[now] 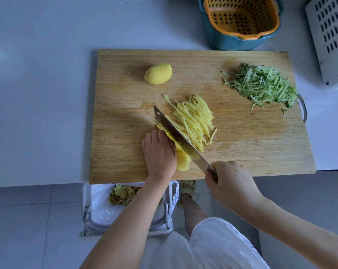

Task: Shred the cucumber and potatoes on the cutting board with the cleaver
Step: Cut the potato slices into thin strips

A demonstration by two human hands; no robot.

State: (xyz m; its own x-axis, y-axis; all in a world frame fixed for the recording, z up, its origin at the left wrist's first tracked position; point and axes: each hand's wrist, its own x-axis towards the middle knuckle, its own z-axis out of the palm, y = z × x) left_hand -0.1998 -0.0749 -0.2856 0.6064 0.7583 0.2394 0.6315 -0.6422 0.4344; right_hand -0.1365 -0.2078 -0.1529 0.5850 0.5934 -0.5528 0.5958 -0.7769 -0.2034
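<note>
On the wooden cutting board (241, 144) lies a stack of yellow potato slices (182, 162) near the front edge. My left hand (159, 154) presses down on the slices with curled fingers. My right hand (228, 183) grips the handle of the cleaver (175, 135), whose blade stands on the slices right beside my left fingers. A pile of potato shreds (193, 118) lies just right of the blade. A whole peeled potato (158, 74) sits at the back left of the board. Green cucumber shreds (263, 85) are heaped at the back right.
A blue tub with an orange strainer basket (240, 18) stands behind the board. A perforated white appliance (331, 35) is at the far right. Below the counter edge stands a bin lined with a white bag (102, 206) holding peels.
</note>
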